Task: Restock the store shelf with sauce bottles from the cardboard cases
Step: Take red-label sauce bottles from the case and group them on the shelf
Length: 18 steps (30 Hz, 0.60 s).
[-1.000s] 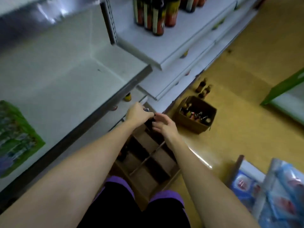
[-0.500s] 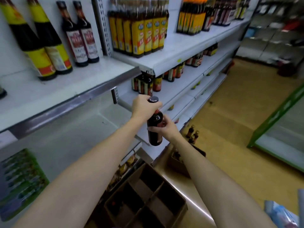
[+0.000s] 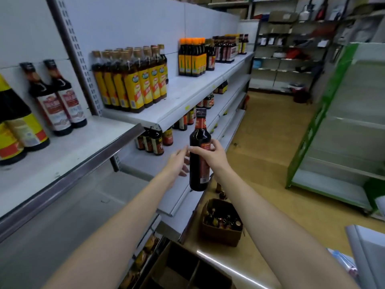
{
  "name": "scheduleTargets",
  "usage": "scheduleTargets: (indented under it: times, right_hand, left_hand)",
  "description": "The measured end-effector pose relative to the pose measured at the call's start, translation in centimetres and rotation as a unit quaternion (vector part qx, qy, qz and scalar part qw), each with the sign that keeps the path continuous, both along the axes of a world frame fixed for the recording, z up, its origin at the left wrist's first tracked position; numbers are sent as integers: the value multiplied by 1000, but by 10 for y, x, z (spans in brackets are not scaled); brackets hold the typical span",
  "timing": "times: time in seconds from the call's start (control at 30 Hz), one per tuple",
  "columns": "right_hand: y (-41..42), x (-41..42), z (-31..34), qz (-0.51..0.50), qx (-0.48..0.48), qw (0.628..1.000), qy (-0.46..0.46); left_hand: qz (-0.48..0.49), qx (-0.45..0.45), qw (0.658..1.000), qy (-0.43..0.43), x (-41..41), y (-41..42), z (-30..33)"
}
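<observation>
- The bottle point(image 3: 199, 155) has come up out of the divided case point(image 3: 183, 268) and now hangs upright in the air in front of the shelf point(image 3: 145, 161).
- The right hand point(image 3: 210, 155) grips its middle.
- The left hand point(image 3: 177, 163) has let go of the neck and lies open beside it.
- Likely next: setting it on the shelf.

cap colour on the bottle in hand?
Black cap on the held bottle, with a red neck band below it. Head view, the only one.

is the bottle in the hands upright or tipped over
Upright: the dark sauce bottle has its cap on top, gripped by the right hand.
</observation>
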State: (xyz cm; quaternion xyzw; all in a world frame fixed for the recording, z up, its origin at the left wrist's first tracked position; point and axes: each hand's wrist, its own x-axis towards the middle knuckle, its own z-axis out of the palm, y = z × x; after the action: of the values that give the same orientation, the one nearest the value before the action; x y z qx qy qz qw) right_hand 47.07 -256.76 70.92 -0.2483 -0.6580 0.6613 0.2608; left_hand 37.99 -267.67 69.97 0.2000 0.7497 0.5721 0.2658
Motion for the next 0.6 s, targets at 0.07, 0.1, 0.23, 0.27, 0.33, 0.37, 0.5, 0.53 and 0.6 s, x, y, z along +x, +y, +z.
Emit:
scheduleTargets:
  times: [0.07,0.1,0.23,0.27,0.33,0.37,0.5,0.53,0.6]
  right_hand:
    - [22,-10,5,-12,6,1000,2]
    - [35,-18,6,-20,12,1000,-5]
    - [101,-52,-1,-47,37,997,-51]
    - [121,-59,-3,-47,43,996,-62]
    - [163,-67,-4,-27,49,996,-71]
    - [186,-71,-3,-6,41,996,-73]
    - [287,-87,2,65,29,993,-97]
    - [310,-91,5,80,36,992,-93]
    - [346,-97,11,105,32,991,-79]
  left_hand:
    - [-15,26,999,-16,10,27,1]
    - [-8,53,998,-35,15,43,3]
    - [13,224,947,-230,17,128,4]
    - [26,252,932,-258,12,152,0]
    - [79,250,929,-260,-3,195,-10]
    - [108,230,933,-255,-11,215,-14]
    - [128,211,926,-285,-32,293,-17]
    - [120,212,925,-292,-35,312,-14]
    - [111,215,924,-297,-40,343,-7]
